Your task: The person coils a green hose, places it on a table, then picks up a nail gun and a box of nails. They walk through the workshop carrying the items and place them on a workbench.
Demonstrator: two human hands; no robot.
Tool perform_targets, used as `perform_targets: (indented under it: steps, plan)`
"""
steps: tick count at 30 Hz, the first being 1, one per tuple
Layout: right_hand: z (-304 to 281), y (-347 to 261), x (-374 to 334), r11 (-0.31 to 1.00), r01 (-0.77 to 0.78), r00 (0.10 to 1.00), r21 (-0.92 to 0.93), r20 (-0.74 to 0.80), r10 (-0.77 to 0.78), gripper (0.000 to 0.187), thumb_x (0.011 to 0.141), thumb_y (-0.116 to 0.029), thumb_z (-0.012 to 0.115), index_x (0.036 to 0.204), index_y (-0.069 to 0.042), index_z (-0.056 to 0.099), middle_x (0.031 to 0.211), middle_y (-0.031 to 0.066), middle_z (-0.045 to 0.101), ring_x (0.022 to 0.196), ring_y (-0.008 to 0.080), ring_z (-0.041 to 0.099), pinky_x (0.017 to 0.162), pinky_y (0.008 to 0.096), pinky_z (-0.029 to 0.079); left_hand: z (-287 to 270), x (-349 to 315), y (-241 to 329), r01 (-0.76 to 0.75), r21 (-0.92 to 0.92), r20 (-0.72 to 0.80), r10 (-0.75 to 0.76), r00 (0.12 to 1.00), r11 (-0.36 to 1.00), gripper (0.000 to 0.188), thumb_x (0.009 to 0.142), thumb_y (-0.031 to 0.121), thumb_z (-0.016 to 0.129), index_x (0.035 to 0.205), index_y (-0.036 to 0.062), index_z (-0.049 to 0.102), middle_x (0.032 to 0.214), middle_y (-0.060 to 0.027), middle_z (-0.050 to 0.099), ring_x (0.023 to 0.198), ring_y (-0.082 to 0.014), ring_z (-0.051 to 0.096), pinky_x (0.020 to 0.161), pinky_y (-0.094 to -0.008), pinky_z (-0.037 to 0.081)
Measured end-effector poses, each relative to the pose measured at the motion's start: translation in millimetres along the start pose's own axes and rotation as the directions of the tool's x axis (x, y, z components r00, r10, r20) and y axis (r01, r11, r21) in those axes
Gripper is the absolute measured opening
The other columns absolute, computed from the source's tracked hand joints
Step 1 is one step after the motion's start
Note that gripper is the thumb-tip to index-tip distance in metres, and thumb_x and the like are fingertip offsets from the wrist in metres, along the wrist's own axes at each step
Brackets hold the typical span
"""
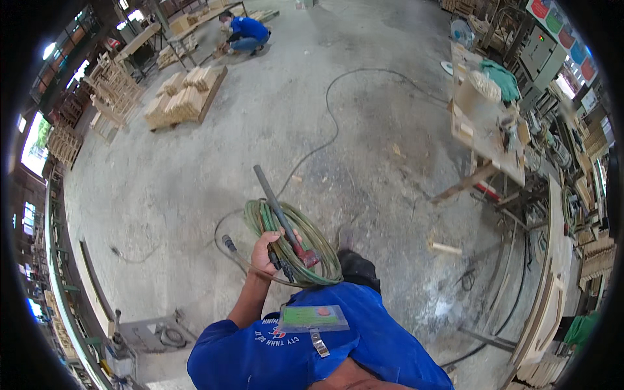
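My left hand (265,253) is raised in front of my chest, its fingers wrapped round a coil of green, see-through hose (323,244). The same grip takes in a long dark grey tube (273,203) with a red end piece (308,257), which lies slanted across the coil. Below the fingers sticks out a black fitting (283,265). Beside the wrist dangles a hose end with a grey connector (228,242). My right hand does not show; the right sleeve (403,338) runs down out of the picture.
A dark cable (337,110) snakes over the concrete floor. Wood pieces are stacked on a pallet (185,97) at the far left, near a crouching person in blue (248,31). At the right stands a cluttered workbench (484,140); a wood offcut (445,247) lies on the floor before it.
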State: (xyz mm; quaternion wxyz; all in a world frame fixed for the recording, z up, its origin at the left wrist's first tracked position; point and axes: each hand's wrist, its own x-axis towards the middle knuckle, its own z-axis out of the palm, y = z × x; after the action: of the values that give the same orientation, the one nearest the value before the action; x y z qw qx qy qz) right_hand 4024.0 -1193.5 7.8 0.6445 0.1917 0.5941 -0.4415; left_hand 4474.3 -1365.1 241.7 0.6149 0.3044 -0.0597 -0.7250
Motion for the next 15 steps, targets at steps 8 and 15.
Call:
perform_targets:
  steps: [8,15]
  plan:
    - [231,-155,92,0.995,0.0,0.99,0.101,0.139,-0.014,0.033,0.098,-0.033,0.054,0.118,-0.01,0.065,0.11,0.0115,0.069,0.096,0.0327,0.067,0.088,0.0525,0.055,69,208,89,-0.046,0.024,0.076,0.044,0.996,0.999,0.047,0.087,0.022,0.058,0.122,-0.01,0.054,0.114,-0.0253,0.065,0.104,-0.0361,0.068,0.091,-0.0471,0.058]
    - [464,-292,179,0.972,0.185,0.95,0.148,0.224,-0.215,0.036,0.101,-0.029,0.051,0.123,-0.002,0.059,0.115,0.0152,0.068,0.107,0.0359,0.066,0.096,0.0561,0.053,80,385,153,-0.042,0.03,0.133,0.038,0.99,0.999,0.045,0.088,0.02,0.057,0.122,-0.0087,0.053,0.119,-0.0252,0.061,0.112,-0.0378,0.064,0.094,-0.0498,0.057]
